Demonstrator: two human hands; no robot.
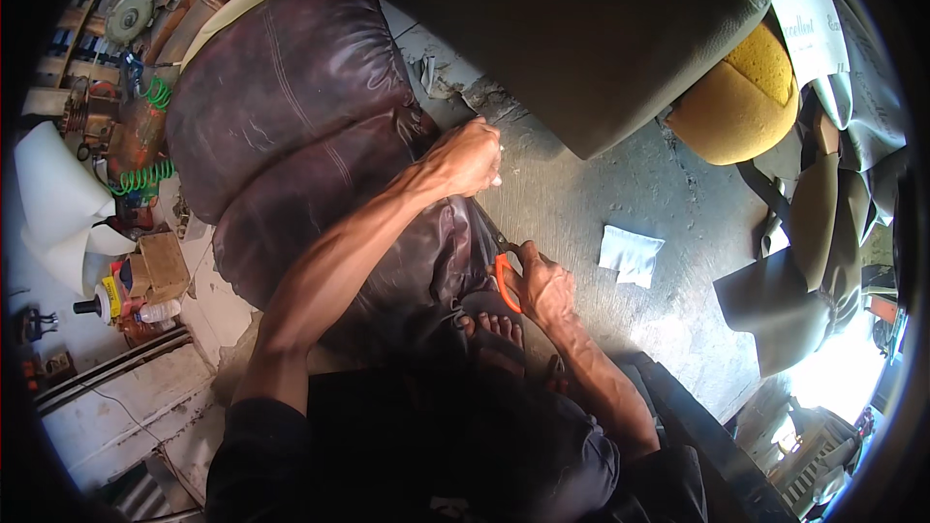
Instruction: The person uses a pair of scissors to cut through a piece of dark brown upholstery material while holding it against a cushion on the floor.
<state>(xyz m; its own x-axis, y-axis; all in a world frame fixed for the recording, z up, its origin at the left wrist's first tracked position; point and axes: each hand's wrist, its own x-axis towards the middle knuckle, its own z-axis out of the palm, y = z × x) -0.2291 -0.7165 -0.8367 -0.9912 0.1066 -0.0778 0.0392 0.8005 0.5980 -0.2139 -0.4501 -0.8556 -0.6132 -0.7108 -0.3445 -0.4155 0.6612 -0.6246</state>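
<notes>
A dark brown leather cushion piece [281,107], with stitched seams and puckered folds, lies across the middle left. My left hand [467,160] is closed at its right edge, fingers curled round something I cannot make out, with a small pale bit showing. Lower right of it, my right hand [542,281] grips orange-handled scissors [508,283], whose dark blades point up-left along the leather's edge. My bare toes [496,327] show just below the scissors.
A large grey upholstered piece [591,29] and yellow foam [731,107] are at upper right. A white cloth [630,254] lies on the concrete floor. Cut material [775,310] hangs at right. A compressor with green hose [145,177], tools and cartons [160,266] crowd the left.
</notes>
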